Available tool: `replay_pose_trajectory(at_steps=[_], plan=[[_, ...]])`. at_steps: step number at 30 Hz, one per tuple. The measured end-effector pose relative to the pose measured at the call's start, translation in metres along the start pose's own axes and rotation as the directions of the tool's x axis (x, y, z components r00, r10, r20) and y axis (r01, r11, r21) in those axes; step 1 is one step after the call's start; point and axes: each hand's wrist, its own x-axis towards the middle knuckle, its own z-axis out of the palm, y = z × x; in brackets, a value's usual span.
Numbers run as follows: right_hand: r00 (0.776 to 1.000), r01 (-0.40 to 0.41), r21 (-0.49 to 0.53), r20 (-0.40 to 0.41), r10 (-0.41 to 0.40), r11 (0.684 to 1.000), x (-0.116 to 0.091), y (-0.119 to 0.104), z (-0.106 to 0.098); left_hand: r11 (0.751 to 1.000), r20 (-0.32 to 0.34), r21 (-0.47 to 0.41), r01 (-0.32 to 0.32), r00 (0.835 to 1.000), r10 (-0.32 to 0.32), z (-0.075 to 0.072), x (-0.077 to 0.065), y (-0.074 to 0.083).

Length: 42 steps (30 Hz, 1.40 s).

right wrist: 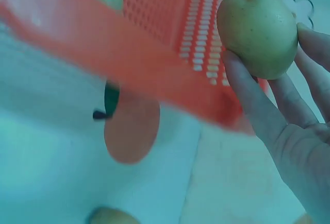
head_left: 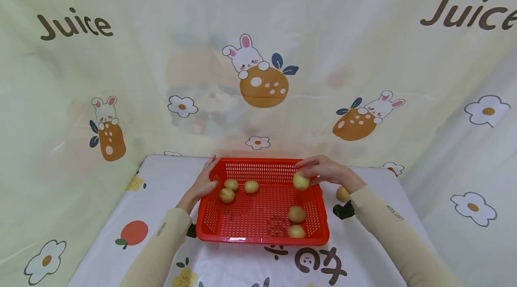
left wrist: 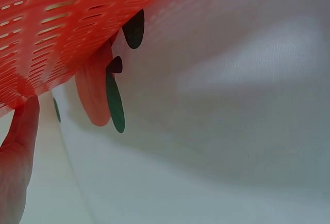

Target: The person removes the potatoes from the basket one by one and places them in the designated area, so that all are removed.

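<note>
With its fingertips, my right hand (head_left: 324,169) pinches a round yellow potato (right wrist: 258,31) over the back right corner of the red plastic basket (head_left: 260,208). My left hand (head_left: 203,184) grips the basket's left rim, its thumb reaching over the edge; in the left wrist view one finger (left wrist: 23,126) presses against the slotted outer wall. Inside the basket, several potatoes lie apart: a cluster (head_left: 227,195) at the back left, one (head_left: 251,187) beside it, and two (head_left: 296,214) at the front right.
Another potato (head_left: 342,194) lies on the table right of the basket, partly behind the right forearm. A white cloth with printed fruit (head_left: 134,233) and lettering covers the table. Printed curtains (head_left: 202,71) close in the back and sides.
</note>
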Motion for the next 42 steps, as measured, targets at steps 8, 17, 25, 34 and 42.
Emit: replay_pose_trajectory(at_steps=[8, 17, 25, 34, 42], plan=[[0.996, 0.006, -0.014, -0.09, -0.007, 1.0, -0.026, 0.003, -0.032, 1.0, -0.004, 0.004, -0.002, 1.0, 0.002, -0.001, 0.001, 0.003], [0.988, -0.042, -0.002, -0.148, 0.041, 0.999, -0.05, 0.032, -0.062, 1.0, -0.006, -0.018, -0.005, 1.0, 0.005, -0.002, 0.001, 0.002], [0.973, -0.125, 0.093, -0.185, 0.14, 0.988, -0.071, 0.077, -0.086, 1.0, -0.005, 0.003, -0.005, 1.0, 0.005, -0.001, 0.0, -0.001], [0.963, -0.172, 0.257, -0.161, 0.218, 0.951, -0.09, 0.116, -0.095, 1.0, -0.011, -0.02, -0.023, 1.0, 0.023, -0.003, -0.003, -0.001], [0.924, -0.252, 0.23, -0.233, 0.305, 0.94, -0.096, 0.135, -0.092, 0.999, 0.004, -0.043, -0.012, 1.0, 0.012, -0.004, -0.008, 0.021]])
